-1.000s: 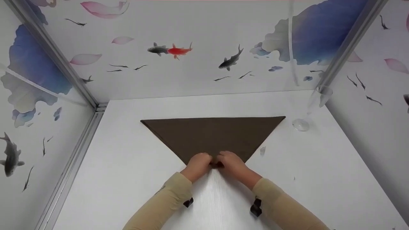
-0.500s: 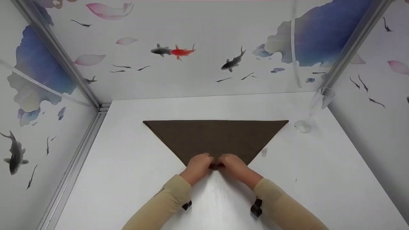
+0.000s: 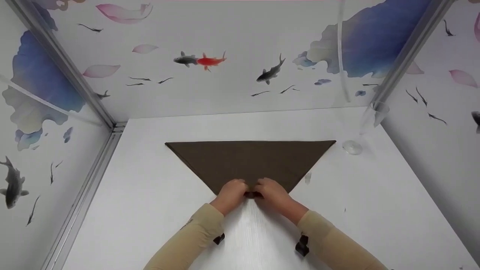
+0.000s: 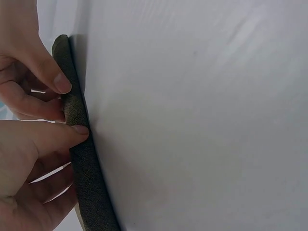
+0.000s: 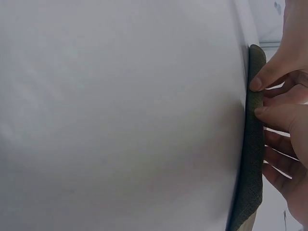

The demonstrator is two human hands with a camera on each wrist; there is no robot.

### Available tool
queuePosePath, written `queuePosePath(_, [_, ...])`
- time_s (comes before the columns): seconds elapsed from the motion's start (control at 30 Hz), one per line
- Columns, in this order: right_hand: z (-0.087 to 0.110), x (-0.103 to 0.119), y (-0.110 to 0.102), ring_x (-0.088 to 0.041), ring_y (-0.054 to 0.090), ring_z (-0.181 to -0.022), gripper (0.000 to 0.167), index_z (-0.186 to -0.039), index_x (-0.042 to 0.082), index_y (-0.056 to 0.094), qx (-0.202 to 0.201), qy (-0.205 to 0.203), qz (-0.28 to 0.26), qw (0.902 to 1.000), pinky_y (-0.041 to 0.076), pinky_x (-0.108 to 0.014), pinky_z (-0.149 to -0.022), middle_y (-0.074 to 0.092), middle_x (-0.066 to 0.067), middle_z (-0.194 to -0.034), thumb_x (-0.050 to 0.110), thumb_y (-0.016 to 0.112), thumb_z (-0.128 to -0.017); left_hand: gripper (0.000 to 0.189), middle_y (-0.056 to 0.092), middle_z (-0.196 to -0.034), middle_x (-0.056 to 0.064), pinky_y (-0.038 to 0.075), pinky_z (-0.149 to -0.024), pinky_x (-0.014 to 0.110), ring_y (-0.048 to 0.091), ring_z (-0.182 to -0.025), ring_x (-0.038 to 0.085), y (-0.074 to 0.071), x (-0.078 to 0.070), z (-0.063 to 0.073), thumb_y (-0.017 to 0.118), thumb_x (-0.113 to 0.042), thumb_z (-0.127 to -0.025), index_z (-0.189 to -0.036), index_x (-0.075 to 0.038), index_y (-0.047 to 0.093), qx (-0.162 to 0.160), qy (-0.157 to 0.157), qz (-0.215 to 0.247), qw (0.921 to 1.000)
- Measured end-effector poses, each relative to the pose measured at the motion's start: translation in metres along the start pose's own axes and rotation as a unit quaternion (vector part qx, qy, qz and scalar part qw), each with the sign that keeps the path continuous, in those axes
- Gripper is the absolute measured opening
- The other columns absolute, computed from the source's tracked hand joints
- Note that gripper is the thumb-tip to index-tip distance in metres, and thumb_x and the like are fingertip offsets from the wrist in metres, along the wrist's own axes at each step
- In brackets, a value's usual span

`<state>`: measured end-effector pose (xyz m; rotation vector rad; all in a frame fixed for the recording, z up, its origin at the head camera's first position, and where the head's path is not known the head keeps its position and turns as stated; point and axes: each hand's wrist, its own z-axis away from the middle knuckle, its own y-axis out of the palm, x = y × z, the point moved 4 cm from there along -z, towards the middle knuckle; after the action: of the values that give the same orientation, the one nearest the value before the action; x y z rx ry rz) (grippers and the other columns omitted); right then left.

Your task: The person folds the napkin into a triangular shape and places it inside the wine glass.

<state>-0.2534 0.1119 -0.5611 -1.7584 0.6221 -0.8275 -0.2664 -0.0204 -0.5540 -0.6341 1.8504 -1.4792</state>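
A dark brown cloth (image 3: 251, 161), perhaps a napkin, lies folded with its wide edge at the back and its sides narrowing towards the person. The near end is rolled into a thin roll (image 4: 91, 187). My left hand (image 3: 231, 194) pinches this roll left of its middle, thumb (image 4: 77, 132) on the near side and fingers behind. My right hand (image 3: 273, 193) pinches it just to the right, its thumb (image 5: 264, 113) likewise on the near side. Only a small gap separates the hands. From above, they hide most of the roll.
A clear stemmed glass (image 3: 352, 147) stands on the white table (image 3: 150, 210) at the back right. Printed panels (image 3: 232, 86) with fish and petals wall the table at the back and both sides. A metal rail (image 3: 93, 176) runs along the left edge.
The far edge of the cloth, most clearly its right corner, has come slightly nearer. Both hands keep their pinch in almost the same place. The head view has shifted a little.
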Motion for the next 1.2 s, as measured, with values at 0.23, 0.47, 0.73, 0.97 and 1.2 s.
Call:
queuePosePath(0.23, [0.0013, 0.0016, 0.0007, -0.018, 0.059, -0.077, 0.005, -0.088, 0.011, 0.073, -0.014, -0.012, 0.005, 0.9998, 0.051, -0.033, -0.071, 0.06, -0.001, -0.08, 0.011, 0.076, -0.085, 0.016, 0.065, -0.076, 0.0, 0.051, -0.066, 0.03, 0.063, -0.074, 0.016, -0.0008, 0.0003, 0.0004, 0.068, -0.002, -0.087, -0.075, -0.012, 0.073, 0.002, -0.002, -0.003, 1.0])
queuePosePath(0.47, [0.0021, 0.0026, 0.0021, -0.017, 0.059, -0.074, 0.005, -0.088, 0.012, 0.074, -0.024, -0.021, -0.008, 0.9995, 0.051, -0.032, -0.069, 0.064, 0.0, -0.079, 0.015, 0.076, -0.084, 0.01, 0.065, -0.077, -0.001, 0.05, -0.065, 0.029, 0.062, -0.072, 0.014, -0.0037, 0.0, 0.0047, 0.07, -0.004, -0.086, -0.079, -0.01, 0.071, 0.005, -0.016, 0.034, 0.9993])
queuePosePath(0.73, [-0.0029, 0.0017, 0.0017, -0.018, 0.061, -0.078, 0.006, -0.093, 0.011, 0.075, 0.009, 0.011, -0.024, 0.9996, 0.052, -0.034, -0.072, 0.066, -0.001, -0.082, 0.01, 0.071, -0.088, 0.009, 0.064, -0.079, -0.002, 0.051, -0.064, 0.028, 0.061, -0.074, 0.014, -0.0027, -0.0001, 0.0066, 0.074, -0.005, -0.084, -0.084, -0.014, 0.072, -0.014, -0.006, 0.001, 0.9999])
queuePosePath(0.97, [-0.006, -0.0019, 0.0024, -0.016, 0.06, -0.08, 0.011, -0.099, 0.012, 0.076, 0.032, 0.04, -0.054, 0.9972, 0.052, -0.033, -0.075, 0.066, 0.0, -0.086, 0.011, 0.068, -0.091, 0.007, 0.061, -0.077, 0.0, 0.051, -0.062, 0.03, 0.059, -0.072, 0.017, -0.0025, -0.003, 0.0038, 0.075, -0.009, -0.084, -0.082, -0.015, 0.073, -0.022, 0.0, -0.055, 0.9983])
queuePosePath(1.2, [-0.0029, 0.0027, 0.0017, -0.018, 0.054, -0.074, 0.008, -0.096, 0.011, 0.073, 0.008, 0.05, -0.016, 0.9986, 0.049, -0.033, -0.068, 0.057, -0.001, -0.081, 0.011, 0.072, -0.088, 0.013, 0.065, -0.076, 0.0, 0.052, -0.063, 0.03, 0.063, -0.072, 0.017, -0.0025, -0.0007, 0.0008, 0.069, -0.004, -0.087, -0.078, -0.014, 0.072, -0.024, -0.005, -0.044, 0.9987])
